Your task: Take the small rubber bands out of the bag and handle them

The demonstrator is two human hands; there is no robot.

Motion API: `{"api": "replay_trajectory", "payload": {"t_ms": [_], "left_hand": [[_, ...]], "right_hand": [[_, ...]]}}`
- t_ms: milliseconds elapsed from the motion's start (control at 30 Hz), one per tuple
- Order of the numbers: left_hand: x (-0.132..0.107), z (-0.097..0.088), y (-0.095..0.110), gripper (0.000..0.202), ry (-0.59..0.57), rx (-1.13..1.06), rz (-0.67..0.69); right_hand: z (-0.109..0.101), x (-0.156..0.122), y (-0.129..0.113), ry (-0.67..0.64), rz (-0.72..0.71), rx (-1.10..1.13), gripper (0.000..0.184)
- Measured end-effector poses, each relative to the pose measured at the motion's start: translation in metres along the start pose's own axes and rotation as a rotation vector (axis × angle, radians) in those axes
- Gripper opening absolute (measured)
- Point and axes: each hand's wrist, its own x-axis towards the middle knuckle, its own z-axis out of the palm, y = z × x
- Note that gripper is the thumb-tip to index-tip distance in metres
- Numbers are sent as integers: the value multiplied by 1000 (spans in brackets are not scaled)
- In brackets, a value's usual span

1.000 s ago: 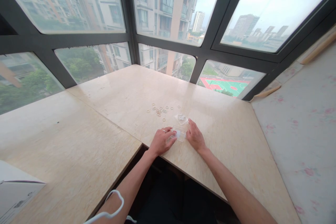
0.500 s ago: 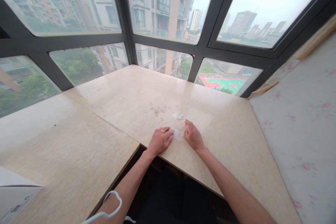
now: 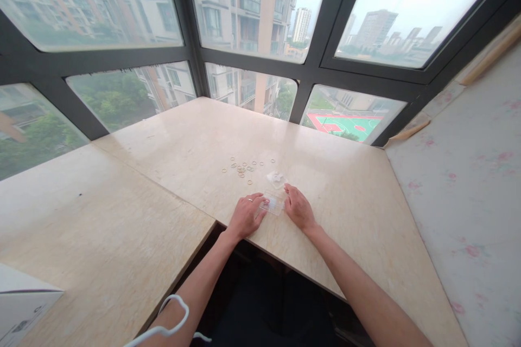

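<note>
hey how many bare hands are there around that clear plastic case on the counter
2. The left hand is at the left side of the clear plastic case; the right hand is by its right side. Neither is hidden.

a clear plastic box point(image 3: 275, 205) lies flat, a small clear packet point(image 3: 277, 178) and scattered thin rings point(image 3: 240, 169) beyond it.

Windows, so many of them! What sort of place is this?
Probably a room high up in a home. The dark window frames surround big panes, a sports court shows far below, and flowery wallpaper covers the wall at right.
</note>
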Motion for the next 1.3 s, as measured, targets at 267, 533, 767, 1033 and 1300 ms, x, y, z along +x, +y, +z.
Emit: {"api": "replay_trajectory", "payload": {"t_ms": [267, 533, 767, 1033, 1300], "left_hand": [[1, 0, 0, 38, -12, 22, 4], [2, -2, 3, 31, -37, 25, -14], [2, -3, 3, 30, -36, 23, -13], [2, -4, 4, 27, -36, -13, -21], [1, -4, 2, 27, -12, -20, -26]], "right_hand": [[-2, 1, -2, -19, 11, -17, 43], [-2, 1, -2, -11, -4, -16, 43], [-2, 1, -2, -8, 4, -19, 42], [-2, 1, -2, -19, 11, -14, 43], [-4, 1, -3, -16, 14, -12, 42]]}}
